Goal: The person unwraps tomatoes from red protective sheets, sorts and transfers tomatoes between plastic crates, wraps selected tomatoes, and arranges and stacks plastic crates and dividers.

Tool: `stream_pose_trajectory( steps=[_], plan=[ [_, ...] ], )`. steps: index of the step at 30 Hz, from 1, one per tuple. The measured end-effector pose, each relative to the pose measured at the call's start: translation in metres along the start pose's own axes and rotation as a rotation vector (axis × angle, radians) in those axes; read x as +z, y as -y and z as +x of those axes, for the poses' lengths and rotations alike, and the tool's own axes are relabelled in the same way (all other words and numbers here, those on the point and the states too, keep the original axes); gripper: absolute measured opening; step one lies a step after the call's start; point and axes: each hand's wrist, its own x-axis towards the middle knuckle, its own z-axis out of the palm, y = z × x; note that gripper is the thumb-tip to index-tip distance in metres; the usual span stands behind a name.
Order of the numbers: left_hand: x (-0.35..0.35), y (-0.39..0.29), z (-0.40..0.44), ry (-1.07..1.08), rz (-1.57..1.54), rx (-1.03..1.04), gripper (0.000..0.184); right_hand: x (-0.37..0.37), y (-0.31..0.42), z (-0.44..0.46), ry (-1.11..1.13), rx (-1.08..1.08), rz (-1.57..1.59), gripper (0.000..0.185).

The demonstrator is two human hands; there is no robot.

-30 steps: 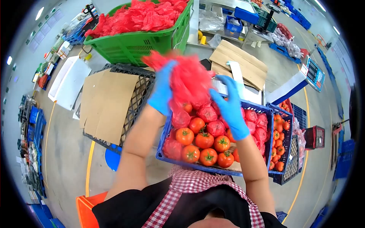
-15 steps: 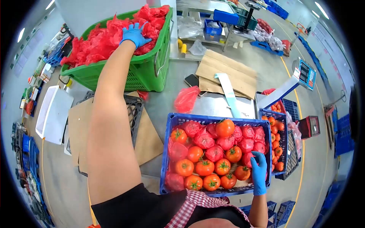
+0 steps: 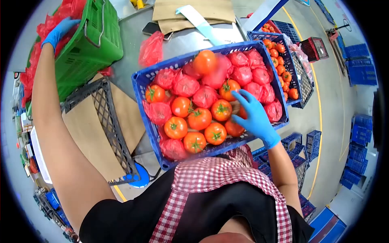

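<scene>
My left hand [image 3: 60, 32], in a blue glove, lies on red net-like wrapping [image 3: 56, 18] in the green crate [image 3: 91, 48]; its fingertips are partly hidden, so I cannot make out a grip. Over the blue crate [image 3: 160, 161], my right hand [image 3: 254, 117], also gloved in blue, has its fingers spread beside a tomato [image 3: 234, 128]. Bare tomatoes fill the crate's near middle, and red-wrapped ones [image 3: 185, 85] lie along the back and sides. One bare tomato [image 3: 205, 62] sits on top near the back edge. A loose red wrapper [image 3: 151, 48] lies on the metal table [image 3: 129, 34].
Cardboard [image 3: 91, 137] and a black lattice crate [image 3: 111, 117] are at the left, with a blue stool [image 3: 139, 176] below. A phone [image 3: 151, 28] and more cardboard [image 3: 194, 12] lie at the back. Another tomato crate [image 3: 292, 71] stands at the right.
The view has shifted right and down. My left hand has gone from the red wrapping above the blue crate to the green crate. My right hand has moved from the crate's right side toward its middle tomatoes.
</scene>
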Motion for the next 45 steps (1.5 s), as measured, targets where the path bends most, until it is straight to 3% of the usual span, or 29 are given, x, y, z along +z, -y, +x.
stream_pose_trajectory(
  steps=[2, 5, 6, 7, 10, 11, 12, 13, 16, 18, 19, 20, 21, 23, 24, 28, 31, 33, 35, 37, 39, 41, 44, 45],
  plan=[
    [-0.001, -0.016, -0.023, -0.337, 0.34, 0.122, 0.056, 0.008, 0.01, 0.007, 0.113, -0.153, -0.178, 0.063],
    [0.033, -0.123, -0.115, -0.756, 0.874, 0.208, 0.058, 0.027, 0.018, 0.009, 0.189, -0.066, -0.384, 0.065],
    [0.047, -0.152, -0.139, -0.809, 0.758, 0.322, 0.054, 0.034, 0.017, 0.009, 0.148, -0.134, -0.425, 0.068],
    [0.064, -0.178, -0.163, -0.856, 0.64, 0.43, 0.05, 0.038, 0.02, 0.011, 0.198, -0.062, -0.401, 0.07],
    [0.144, -0.247, -0.235, -0.612, 0.22, 0.499, 0.037, 0.047, 0.022, 0.02, 0.311, 0.068, -0.304, 0.076],
    [0.172, -0.268, -0.259, -0.254, -0.34, 0.268, 0.039, 0.048, 0.017, 0.021, 0.295, 0.064, -0.216, 0.076],
    [0.212, -0.271, -0.276, -0.093, -0.504, 0.286, 0.039, 0.048, 0.012, 0.021, 0.281, 0.057, -0.132, 0.077],
    [0.232, -0.283, -0.295, 0.162, -0.452, 0.181, 0.044, 0.046, 0.006, 0.023, 0.264, 0.047, -0.051, 0.077],
    [0.28, -0.315, -0.336, 0.149, -0.021, 0.269, 0.054, 0.041, -0.014, 0.015, 0.15, -0.099, 0.069, 0.071],
    [0.288, -0.335, -0.348, 0.142, 0.211, 0.266, 0.059, 0.028, -0.026, 0.02, 0.216, 0.017, 0.344, 0.066],
    [0.289, -0.338, -0.35, 0.172, 0.175, 0.274, 0.063, 0.018, -0.031, 0.025, 0.246, 0.072, 0.481, 0.063],
    [0.289, -0.337, -0.354, 0.199, 0.136, 0.282, 0.066, -0.009, -0.032, 0.029, 0.433, 0.276, 0.979, 0.057],
    [0.29, -0.335, -0.355, 0.22, 0.097, 0.292, 0.07, -0.02, -0.047, 0.03, 0.542, 0.285, 1.329, 0.053],
    [0.301, -0.336, -0.354, 0.198, 0.169, 0.247, 0.071, -0.044, -0.074, 0.027, 0.766, 0.416, 1.816, 0.052],
    [0.309, -0.339, -0.354, 0.177, 0.196, 0.21, 0.071, -0.057, -0.084, 0.022, 0.797, 0.42, 1.9, 0.054],
    [0.309, -0.34, -0.352, 0.063, 0.186, 0.209, 0.073, -0.074, -0.126, 0.0, 0.903, 0.265, 2.139, 0.058],
    [0.277, -0.361, -0.35, 0.081, 0.07, -0.068, 0.065, -0.086, -0.136, -0.021, 0.737, 0.226, 2.208, 0.059],
    [0.263, -0.374, -0.35, -0.052, -0.258, -0.178, 0.056, -0.095, -0.147, -0.031, 0.728, 0.157, 2.222, 0.062],
    [0.254, -0.396, -0.347, -0.059, -0.797, -0.276, 0.062, -0.089, -0.152, -0.038, 0.703, 0.218, 2.367, 0.062],
    [0.267, -0.451, -0.343, -0.065, -0.932, -0.229, 0.065, -0.089, -0.152, -0.04, 0.783, 0.266, 2.617, 0.067],
    [0.275, -0.528, -0.33, -0.004, -0.897, 0.006, 0.066, -0.091, -0.155, -0.043, 0.604, 0.127, 2.666, 0.07],
    [0.289, -0.586, -0.313, -0.065, -0.811, 0.012, 0.067, -0.096, -0.165, -0.044, 0.4, 0.078, 2.657, 0.075],
    [0.303, -0.629, -0.297, 0.166, -1.129, -0.069, 0.071, -0.122, -0.207, -0.044, 0.076, 0.123, 2.529, 0.088],
    [0.306, -0.628, -0.295, 0.113, -0.942, -0.025, 0.071, -0.127, -0.232, -0.047, 0.197, -0.12, 2.564, 0.088]
  ],
)
